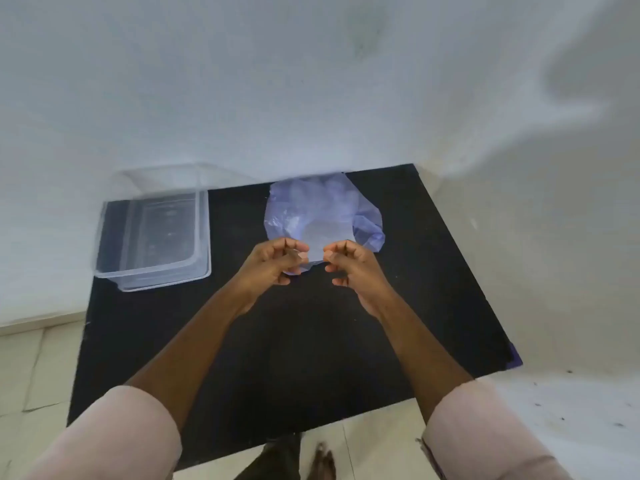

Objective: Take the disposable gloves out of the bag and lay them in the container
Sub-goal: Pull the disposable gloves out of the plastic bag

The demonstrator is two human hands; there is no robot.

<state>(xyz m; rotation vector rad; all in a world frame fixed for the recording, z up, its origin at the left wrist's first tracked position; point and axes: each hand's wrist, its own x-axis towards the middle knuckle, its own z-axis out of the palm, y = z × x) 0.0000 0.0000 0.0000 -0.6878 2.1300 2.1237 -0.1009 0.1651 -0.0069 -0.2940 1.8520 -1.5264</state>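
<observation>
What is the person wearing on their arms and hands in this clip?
Both hands, left hand and right hand, are bare: no gloves, and no rings or watch that can be made out. Pale pink sleeves are rolled up above the elbows, leaving the forearms uncovered.

- Bag (323,216): thin bluish-purple plastic, crumpled, lying at the far middle of the black worktop, against the white wall; mouth faces the near side.
- Gloves (317,237): pale translucent sheet showing at the bag's mouth; separate gloves cannot be told apart.
- Container (154,230): clear rectangular plastic tub, upright, open-topped, left of the bag, well apart.
</observation>
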